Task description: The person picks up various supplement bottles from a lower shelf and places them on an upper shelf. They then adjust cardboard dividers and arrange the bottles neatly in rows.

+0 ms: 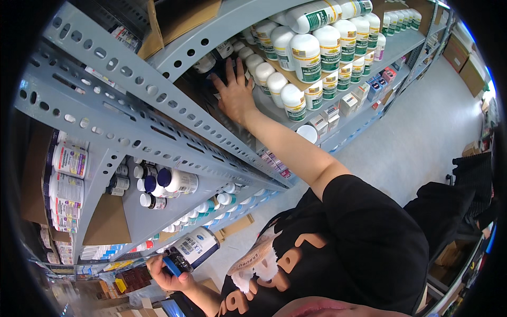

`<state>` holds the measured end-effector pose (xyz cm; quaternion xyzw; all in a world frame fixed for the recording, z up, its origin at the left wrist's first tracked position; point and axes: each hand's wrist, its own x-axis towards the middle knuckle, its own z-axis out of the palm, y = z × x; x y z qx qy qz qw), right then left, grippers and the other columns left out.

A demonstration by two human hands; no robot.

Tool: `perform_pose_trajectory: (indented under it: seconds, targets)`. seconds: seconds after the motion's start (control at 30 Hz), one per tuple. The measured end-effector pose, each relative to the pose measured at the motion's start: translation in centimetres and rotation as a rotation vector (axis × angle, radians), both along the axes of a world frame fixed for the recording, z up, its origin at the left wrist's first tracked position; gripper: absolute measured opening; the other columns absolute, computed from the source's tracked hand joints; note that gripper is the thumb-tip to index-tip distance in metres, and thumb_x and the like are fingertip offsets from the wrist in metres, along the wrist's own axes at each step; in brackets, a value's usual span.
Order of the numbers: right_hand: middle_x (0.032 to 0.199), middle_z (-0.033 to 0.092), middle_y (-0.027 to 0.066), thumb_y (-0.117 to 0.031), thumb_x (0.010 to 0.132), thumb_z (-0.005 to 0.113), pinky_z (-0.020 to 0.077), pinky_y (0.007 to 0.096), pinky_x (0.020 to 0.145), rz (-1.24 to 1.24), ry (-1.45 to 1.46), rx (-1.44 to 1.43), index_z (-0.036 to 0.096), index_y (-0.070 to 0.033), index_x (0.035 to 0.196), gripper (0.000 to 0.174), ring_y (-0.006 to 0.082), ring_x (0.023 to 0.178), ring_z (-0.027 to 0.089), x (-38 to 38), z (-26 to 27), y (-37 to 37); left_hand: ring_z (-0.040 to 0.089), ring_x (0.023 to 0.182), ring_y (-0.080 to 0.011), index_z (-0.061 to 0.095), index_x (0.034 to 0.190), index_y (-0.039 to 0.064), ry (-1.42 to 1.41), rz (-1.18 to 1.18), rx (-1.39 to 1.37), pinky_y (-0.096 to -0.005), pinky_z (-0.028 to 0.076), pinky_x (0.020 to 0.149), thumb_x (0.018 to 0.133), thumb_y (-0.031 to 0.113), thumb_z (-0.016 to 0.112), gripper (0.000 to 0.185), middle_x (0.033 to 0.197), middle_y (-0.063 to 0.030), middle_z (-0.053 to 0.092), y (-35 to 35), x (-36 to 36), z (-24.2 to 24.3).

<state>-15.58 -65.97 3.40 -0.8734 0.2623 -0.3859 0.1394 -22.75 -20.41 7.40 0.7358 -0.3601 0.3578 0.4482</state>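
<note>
My left hand (170, 274) grips a clear plastic supplement jar (195, 249) by its blue lid. The jar is tilted, with a white printed label and dark contents. Far into the grey metal shelf, my right hand (234, 95) lies over dark items with its fingers spread; what is under the palm is hidden. Just beyond its fingertips are jars with white labels (204, 63). White multivitamin bottles (293, 102) stand in rows to the right of that hand, and more bottles (305, 57) are stacked on cardboard above them.
Perforated grey shelf uprights (158, 95) run between the two bays. In the left bay are several bottles with dark blue or white lids (174, 182) and a cardboard divider (107, 222). Small boxes (348, 104) sit on a lower shelf. A black chair (471, 182) is at the far right.
</note>
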Motion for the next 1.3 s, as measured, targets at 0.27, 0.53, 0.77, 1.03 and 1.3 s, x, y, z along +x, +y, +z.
perform_pose_trajectory:
  seconds: [0.27, 0.53, 0.77, 1.03, 1.3]
  targets:
    - [0.161, 0.025, 0.0266, -0.015, 0.079, 0.076, 0.0362, 0.0635, 0.112, 0.079, -0.200, -0.001, 0.049, -0.018, 0.148, 0.074, 0.0484, 0.151, 0.019, -4.4, 2.8, 1.0, 0.052, 0.077, -0.0215, 0.066, 0.104, 0.001, 0.025, -0.216, 0.141, -0.0344, 0.042, 0.071, 0.070, 0.081, 0.074, 0.087, 0.082, -0.0075, 0.058, -6.2, -1.1, 3.1]
    - [0.151, 0.038, 0.0339, -0.022, 0.072, 0.088, 0.0453, 0.0493, 0.103, 0.616, -0.727, 0.015, 0.057, -0.014, 0.137, 0.072, 0.0491, 0.132, 0.047, -22.0, 2.4, 10.7, 0.053, 0.074, -0.0223, 0.069, 0.103, 0.005, -0.022, -0.193, 0.297, -0.0341, 0.045, 0.066, 0.060, 0.035, 0.096, 0.059, 0.081, -0.0048, 0.060, -19.1, -3.7, 7.2]
    - [0.156, 0.024, 0.0396, -0.032, 0.062, 0.097, 0.0359, 0.0575, 0.112, 0.345, -0.727, -0.138, 0.048, -0.020, 0.140, 0.093, 0.0551, 0.142, 0.035, -20.7, 2.7, 6.8, 0.055, 0.075, -0.0239, 0.068, 0.097, 0.005, -0.047, -0.286, 0.230, -0.0371, 0.048, 0.065, 0.067, 0.030, 0.092, 0.046, 0.078, -0.0041, 0.061, -29.8, -5.6, 9.6]
    - [0.158, 0.017, 0.0410, -0.043, 0.066, 0.090, 0.0294, 0.0749, 0.103, 0.096, -0.424, -0.228, 0.062, -0.016, 0.135, 0.079, 0.0592, 0.145, 0.025, -20.2, 5.2, 3.5, 0.062, 0.086, -0.0351, 0.064, 0.094, 0.001, -0.068, -0.252, 0.327, -0.0459, 0.052, 0.073, 0.077, 0.042, 0.085, 0.049, 0.089, -0.0152, 0.071, -36.0, -4.5, 11.8]
    - [0.156, 0.021, 0.0397, -0.035, 0.063, 0.091, 0.0330, 0.0623, 0.110, 0.173, -0.441, -0.228, 0.060, -0.018, 0.139, 0.084, 0.0582, 0.139, 0.031, -17.5, 7.4, 0.8, 0.064, 0.095, -0.0374, 0.066, 0.100, -0.004, -0.141, -0.139, 0.316, -0.0451, 0.053, 0.080, 0.082, 0.042, 0.082, 0.052, 0.098, -0.0188, 0.068, -37.9, -3.4, 12.9]
